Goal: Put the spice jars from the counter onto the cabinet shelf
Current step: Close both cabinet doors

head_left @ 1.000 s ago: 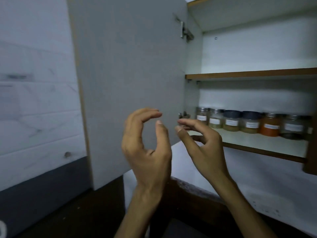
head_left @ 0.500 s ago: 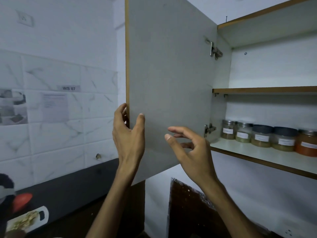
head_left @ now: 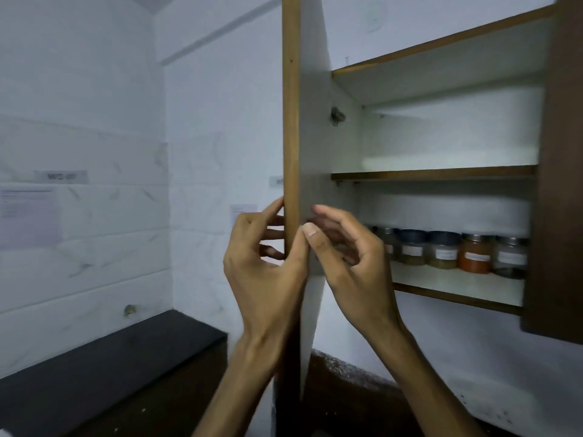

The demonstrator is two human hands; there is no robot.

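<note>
Several labelled spice jars (head_left: pixel 444 250) stand in a row on the lower cabinet shelf (head_left: pixel 457 290), one with orange powder (head_left: pixel 476 255). The left cabinet door (head_left: pixel 291 127) is seen edge-on, swung toward me. My left hand (head_left: pixel 268 272) grips the door's wooden edge, fingers behind it and thumb in front. My right hand (head_left: pixel 350 263) hovers just right of the door edge with curled fingers, holding nothing and partly hiding the leftmost jars.
The upper shelf (head_left: pixel 432 175) holds nothing that I can see. A brown right cabinet door (head_left: pixel 558 184) stands at the frame's right. A dark counter (head_left: pixel 104 367) runs below left, against a white tiled wall (head_left: pixel 94 216) with paper notices.
The door has swung from nearly flat-on to edge-on. My left hand has taken hold of its edge and moved with it; my right hand followed close beside it.
</note>
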